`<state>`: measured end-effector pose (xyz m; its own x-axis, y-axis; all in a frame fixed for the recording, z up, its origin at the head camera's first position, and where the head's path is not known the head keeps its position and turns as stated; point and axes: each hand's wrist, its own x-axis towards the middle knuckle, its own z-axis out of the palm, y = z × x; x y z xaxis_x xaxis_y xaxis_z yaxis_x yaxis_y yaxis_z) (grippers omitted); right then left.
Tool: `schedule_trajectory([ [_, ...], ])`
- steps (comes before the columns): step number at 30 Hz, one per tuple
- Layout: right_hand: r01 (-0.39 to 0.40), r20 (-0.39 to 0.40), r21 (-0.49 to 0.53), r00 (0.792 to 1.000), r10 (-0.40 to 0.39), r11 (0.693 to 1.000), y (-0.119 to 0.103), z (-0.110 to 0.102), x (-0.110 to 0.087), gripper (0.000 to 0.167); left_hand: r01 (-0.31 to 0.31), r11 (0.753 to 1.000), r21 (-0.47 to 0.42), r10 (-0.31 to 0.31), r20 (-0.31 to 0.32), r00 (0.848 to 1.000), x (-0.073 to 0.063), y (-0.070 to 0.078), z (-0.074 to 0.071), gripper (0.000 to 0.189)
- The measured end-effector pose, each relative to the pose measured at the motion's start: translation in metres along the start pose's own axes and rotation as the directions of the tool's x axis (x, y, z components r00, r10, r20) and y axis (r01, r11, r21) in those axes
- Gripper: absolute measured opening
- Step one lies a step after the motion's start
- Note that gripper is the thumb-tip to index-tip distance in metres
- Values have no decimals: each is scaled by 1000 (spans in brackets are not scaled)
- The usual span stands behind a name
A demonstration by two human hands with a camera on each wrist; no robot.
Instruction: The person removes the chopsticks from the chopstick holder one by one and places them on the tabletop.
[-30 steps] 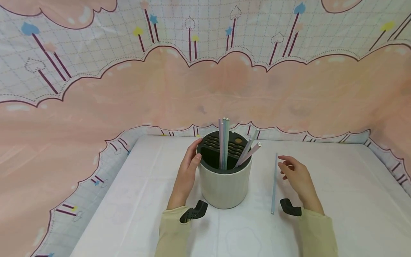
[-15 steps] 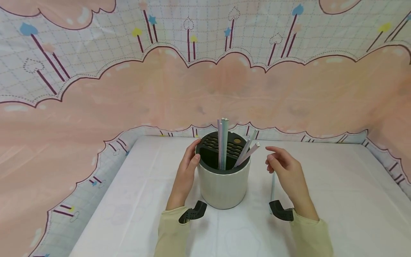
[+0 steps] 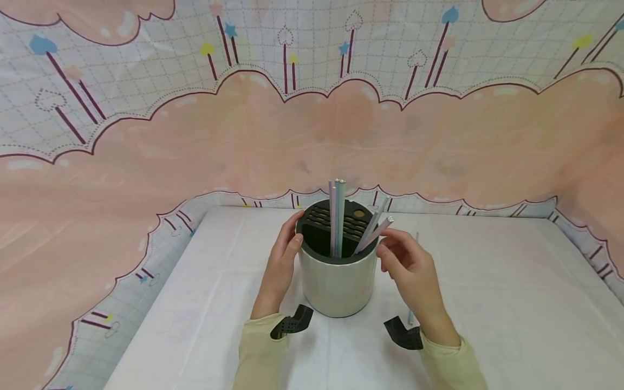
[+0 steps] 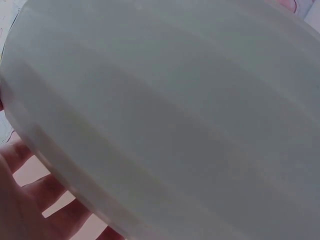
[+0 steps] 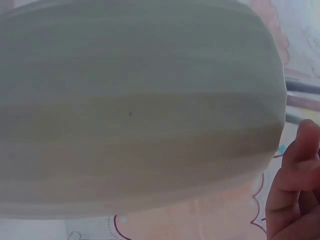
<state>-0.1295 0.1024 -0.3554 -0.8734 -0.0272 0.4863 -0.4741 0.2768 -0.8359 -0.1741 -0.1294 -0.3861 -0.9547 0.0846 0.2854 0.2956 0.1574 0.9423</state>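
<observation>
A round off-white pen holder [image 3: 337, 290] with a slotted black top stands on the table. Several slim pastel sticks [image 3: 337, 219] stand upright in it, and others, one of them a pink stick [image 3: 379, 233], lean out to the right. My left hand [image 3: 278, 271] grips the holder's left side, thumb near the front of the rim; its fingers [image 4: 45, 192] spread along the wall in the left wrist view. At the right rim is my right hand [image 3: 411, 268], fingers loosely bent beside the leaning sticks, nothing visible in them. A pale blue stick [image 3: 411, 318] lies on the table, mostly hidden behind that hand.
White cloth covers the table [image 3: 512, 303]. A patterned peach and white curtain [image 3: 312, 141] hangs along the back and sides. Each wrist carries a black camera mount [image 3: 292, 323] over a yellow-green sleeve [image 3: 260, 355].
My right hand has moved left from beside the blue stick to the holder's right rim, leaving that stick on the table. The left hand and the holder stay in place.
</observation>
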Motion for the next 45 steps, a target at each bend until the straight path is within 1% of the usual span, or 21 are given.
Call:
schedule_trajectory([
  [2,5,12,5,1000,-5,1000,7,2,-1,27,2,1000,-3,-2,1,1000,0,0,0,41],
  [4,6,22,0,1000,-6,1000,9,5,-1,27,7,1000,-7,-7,2,1000,1,0,0,41],
  [7,18,44,-11,999,-18,1000,2,8,-2,27,21,1000,-6,-21,2,1000,1,1,0,41],
  [10,37,42,-18,998,-37,999,-9,11,-2,24,32,999,-2,-32,2,999,1,1,0,41],
  [13,37,49,-38,998,-35,999,-12,14,-1,24,28,1000,-7,-28,6,1000,1,2,0,41],
  [16,16,71,-63,997,-11,998,-6,17,-1,26,21,1000,-12,-21,8,1000,1,3,0,41],
  [19,6,82,-73,997,0,997,-2,18,-3,24,22,1000,-7,-22,6,1000,0,4,0,41],
  [21,-3,70,-68,998,8,998,0,19,-4,20,25,1000,-2,-25,4,1000,-1,4,0,42],
  [25,-15,53,-42,998,17,999,-1,19,-5,17,31,999,11,-31,-3,1000,-3,4,0,42],
  [29,-16,17,4,1000,16,1000,-3,20,-4,14,29,1000,11,-29,-6,1000,-5,4,1,42],
  [32,6,-4,46,1000,-6,999,-4,20,-3,13,25,1000,1,-25,1,1000,-5,2,1,42],
  [35,34,-4,104,999,-34,994,-6,18,-2,14,22,1000,-8,-22,12,1000,-5,-1,1,43],
  [38,78,-11,158,997,-77,984,-15,15,-2,17,18,1000,-11,-18,16,1000,-4,-2,0,43],
  [40,116,-33,177,993,-112,977,-23,13,-1,18,19,1000,-2,-19,13,1000,-3,-2,0,43],
  [42,163,-64,210,986,-152,964,-30,11,-1,18,18,1000,6,-18,9,1000,-2,-3,-1,43],
  [45,234,-115,292,971,-209,927,-37,7,-1,18,18,1000,15,-18,9,1000,-1,-3,-3,43],
])
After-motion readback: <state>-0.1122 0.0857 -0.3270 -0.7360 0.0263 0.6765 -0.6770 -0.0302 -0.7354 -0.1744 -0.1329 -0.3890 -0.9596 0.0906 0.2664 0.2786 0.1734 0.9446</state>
